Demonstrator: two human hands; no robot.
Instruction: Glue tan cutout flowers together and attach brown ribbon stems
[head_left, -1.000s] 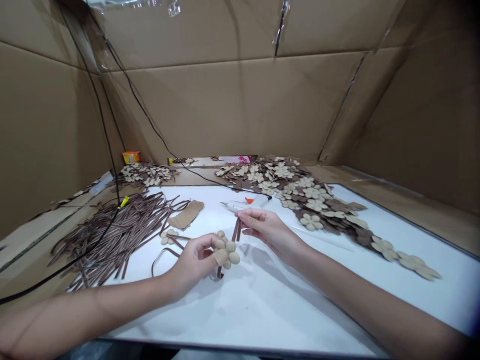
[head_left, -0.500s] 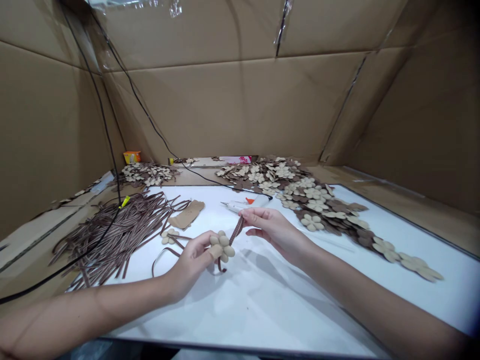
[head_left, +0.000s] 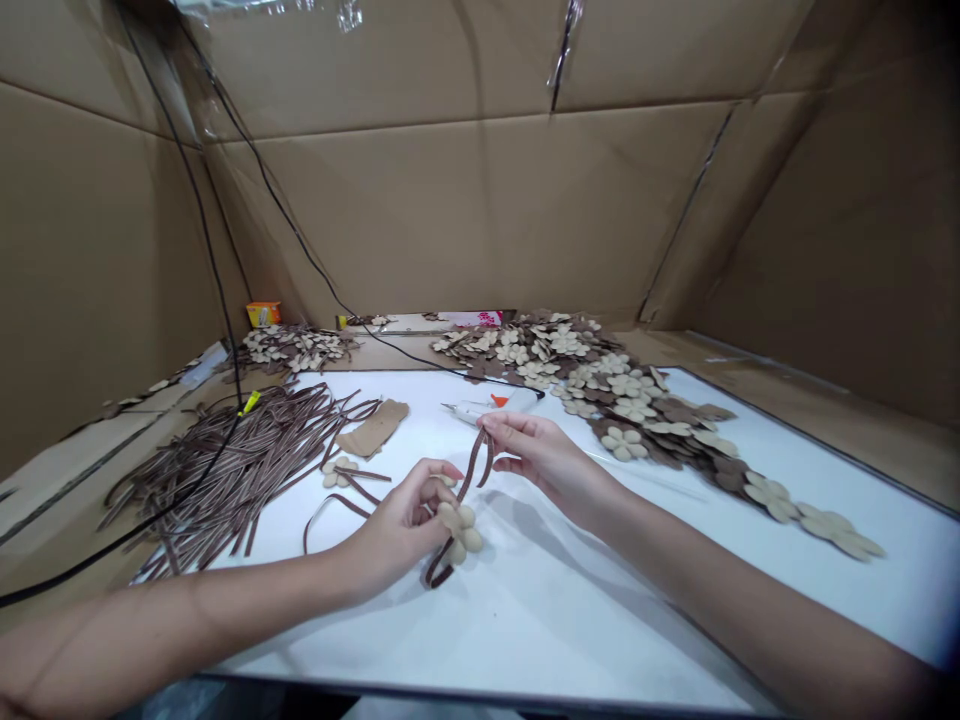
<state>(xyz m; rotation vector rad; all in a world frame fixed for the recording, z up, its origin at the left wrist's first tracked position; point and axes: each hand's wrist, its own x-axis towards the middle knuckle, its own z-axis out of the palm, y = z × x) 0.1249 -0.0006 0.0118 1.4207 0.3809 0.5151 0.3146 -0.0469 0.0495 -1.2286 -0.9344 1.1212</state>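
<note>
Cardboard walls (head_left: 465, 210) box in a white board (head_left: 570, 620). At nine o'clock on the board lies a heap of brown strips (head_left: 225, 470), and from twelve round to three spreads a drift of tan-and-brown flowers (head_left: 592, 385). A glue gun (head_left: 465, 410) sits near twelve (a black cord (head_left: 420, 358) runs behind it). Mid-board, the left hand (head_left: 401, 530) pinches a small tan flower (head_left: 457, 530), while the right hand (head_left: 547, 460) grasps the top of a looped brown strip (head_left: 471, 478) that curves down past that flower.
</note>
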